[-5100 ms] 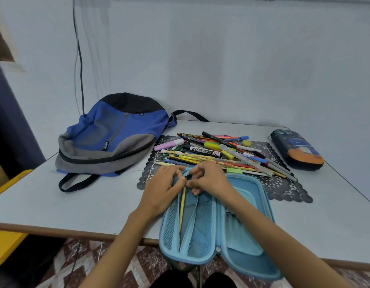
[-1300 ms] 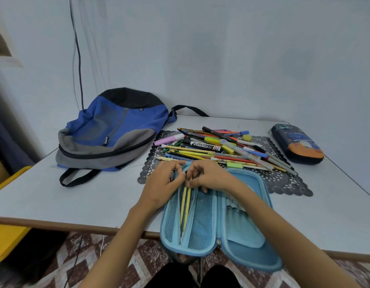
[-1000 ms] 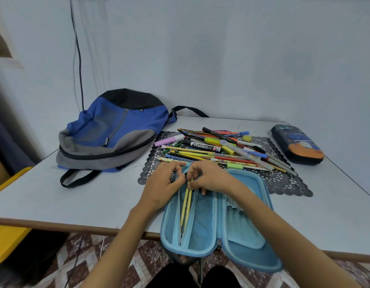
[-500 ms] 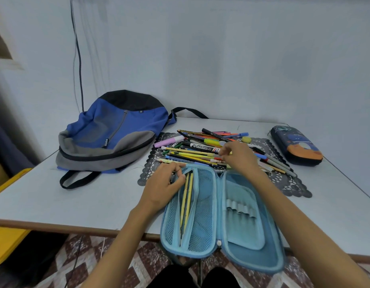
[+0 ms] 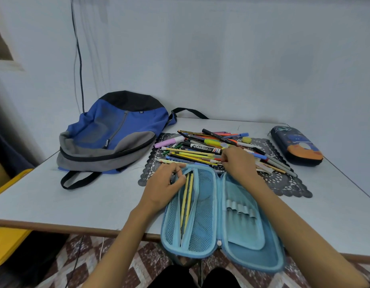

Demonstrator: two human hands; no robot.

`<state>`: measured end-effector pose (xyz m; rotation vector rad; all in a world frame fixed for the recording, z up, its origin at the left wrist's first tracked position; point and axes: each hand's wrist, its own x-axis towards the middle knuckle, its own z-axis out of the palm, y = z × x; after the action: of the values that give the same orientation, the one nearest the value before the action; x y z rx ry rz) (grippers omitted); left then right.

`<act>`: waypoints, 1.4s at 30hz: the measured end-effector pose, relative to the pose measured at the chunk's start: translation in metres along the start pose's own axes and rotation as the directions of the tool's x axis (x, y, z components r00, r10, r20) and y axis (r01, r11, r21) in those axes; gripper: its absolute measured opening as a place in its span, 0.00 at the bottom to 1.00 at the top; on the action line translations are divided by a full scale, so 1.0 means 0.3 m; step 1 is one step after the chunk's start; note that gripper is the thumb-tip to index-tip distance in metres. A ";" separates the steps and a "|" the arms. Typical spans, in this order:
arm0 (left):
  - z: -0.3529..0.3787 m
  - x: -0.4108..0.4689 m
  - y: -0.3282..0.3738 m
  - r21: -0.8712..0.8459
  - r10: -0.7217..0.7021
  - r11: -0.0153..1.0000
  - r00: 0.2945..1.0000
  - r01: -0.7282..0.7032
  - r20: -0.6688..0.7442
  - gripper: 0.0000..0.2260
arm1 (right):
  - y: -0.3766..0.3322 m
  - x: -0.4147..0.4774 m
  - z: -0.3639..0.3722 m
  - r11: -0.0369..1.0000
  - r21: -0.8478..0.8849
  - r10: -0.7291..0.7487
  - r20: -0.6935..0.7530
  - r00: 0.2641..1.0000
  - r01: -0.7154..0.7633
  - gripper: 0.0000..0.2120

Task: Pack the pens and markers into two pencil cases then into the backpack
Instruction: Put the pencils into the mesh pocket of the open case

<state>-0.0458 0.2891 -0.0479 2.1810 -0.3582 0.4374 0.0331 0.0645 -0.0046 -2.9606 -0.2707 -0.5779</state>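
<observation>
Left hand: the left hand (image 5: 164,185) is closed in a pinch, thumb against fingertips, on the far rim of the mesh pocket (image 5: 202,206).
Right hand: the right hand (image 5: 240,162) is laid on the pile of pens and markers (image 5: 192,155), fingers curled down among them; whether 1 is gripped cannot be told.
Open case: the light-blue pencil case (image 5: 246,238) is spread open under both wrists, its long axis running from the person's lap toward the pile.
Packed so far: 2 yellow pencils (image 5: 187,196) are seen in the pocket, just right of the left hand, lying lengthwise along the case.
Pile axis: most pens are laid crosswise, left to right, just beyond both hands, on a black lace mat (image 5: 284,185).
Writing: "puma" is read on a small tab of the blue backpack (image 5: 117,129), which lies beyond and left of the left hand. Black print is carried by a white marker (image 5: 202,147), too small to read.
Second case: a dark pencil case (image 5: 296,145) with an orange patch is seen closed, well right of the right hand.
</observation>
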 end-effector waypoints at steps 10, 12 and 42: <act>0.001 0.001 0.004 -0.005 -0.009 1.000 1.000 0.009 0.003 0.10 | 0.004 -0.008 -0.016 0.994 0.091 -0.052 -0.035 0.998 0.055 0.04; -0.002 0.000 0.003 -0.004 -0.010 1.000 1.000 0.010 0.000 0.10 | -0.010 -0.010 -0.029 0.977 0.180 -0.104 -0.047 0.993 0.111 0.04; 0.007 0.007 -0.024 0.004 0.051 0.999 0.999 -0.051 0.000 0.06 | -0.220 -0.102 -0.163 0.599 0.626 -0.795 0.385 0.469 0.500 0.06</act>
<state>-0.0407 0.2913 -0.0534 2.1794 -0.4139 0.4668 -0.0254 0.1172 0.0336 -2.3627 -1.4769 0.4796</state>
